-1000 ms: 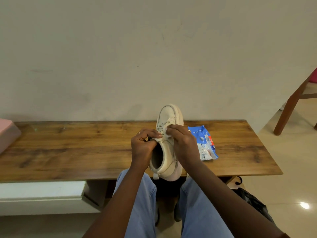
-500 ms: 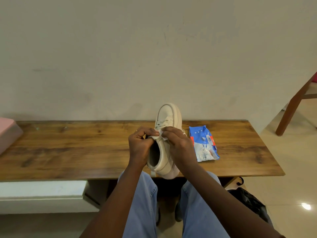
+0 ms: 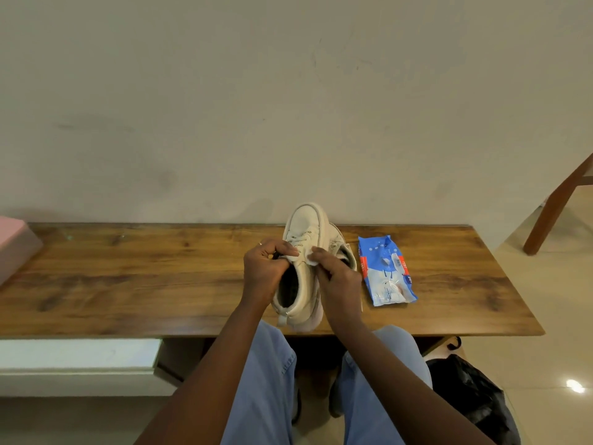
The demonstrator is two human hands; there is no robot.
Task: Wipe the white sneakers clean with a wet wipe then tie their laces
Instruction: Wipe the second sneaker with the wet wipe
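Observation:
A white sneaker [image 3: 305,226] is held above the wooden table [image 3: 144,277], toe pointing away from me and its opening facing up. My left hand [image 3: 264,271] grips the sneaker's tongue and collar at the left side. My right hand [image 3: 338,277] pinches a white wet wipe [image 3: 312,259] against the sneaker's upper near the laces. A second white sneaker [image 3: 341,248] lies on the table just behind my right hand, mostly hidden.
A blue wet wipe pack [image 3: 386,271] lies on the table right of the sneakers. A pink box [image 3: 12,245] sits at the table's left end. A wooden chair leg [image 3: 555,207] stands at the right, a black bag [image 3: 471,396] on the floor.
The sneaker has been lifted and tilted slightly. My right hand has slid back a little, so the wipe now shows at its fingertips near the laces.

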